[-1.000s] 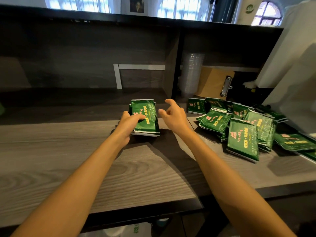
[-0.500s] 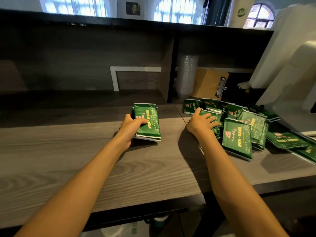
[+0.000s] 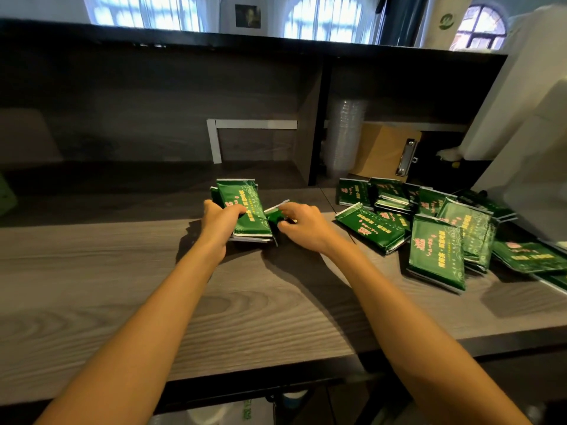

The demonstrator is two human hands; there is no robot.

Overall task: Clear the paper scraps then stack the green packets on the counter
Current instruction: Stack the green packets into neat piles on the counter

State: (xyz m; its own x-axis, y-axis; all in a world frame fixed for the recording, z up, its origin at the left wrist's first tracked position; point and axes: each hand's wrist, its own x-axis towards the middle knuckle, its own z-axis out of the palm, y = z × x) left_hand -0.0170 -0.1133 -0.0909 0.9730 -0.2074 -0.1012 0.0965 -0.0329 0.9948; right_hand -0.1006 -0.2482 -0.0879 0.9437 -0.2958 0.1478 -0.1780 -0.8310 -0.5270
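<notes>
I see a counter of matt grey wood-grain board. The green packets look like glossy, smooth film with silvery sealed edges. Behind them, a clipboard of dull brown board carries a shiny metal clip, beside a stack of clear plastic cups.

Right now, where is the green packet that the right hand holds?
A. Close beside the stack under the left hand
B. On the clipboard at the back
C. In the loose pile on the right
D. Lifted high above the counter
A: the right hand grips a green packet low and close beside the stack that the left hand holds, apart from the loose pile.
</notes>
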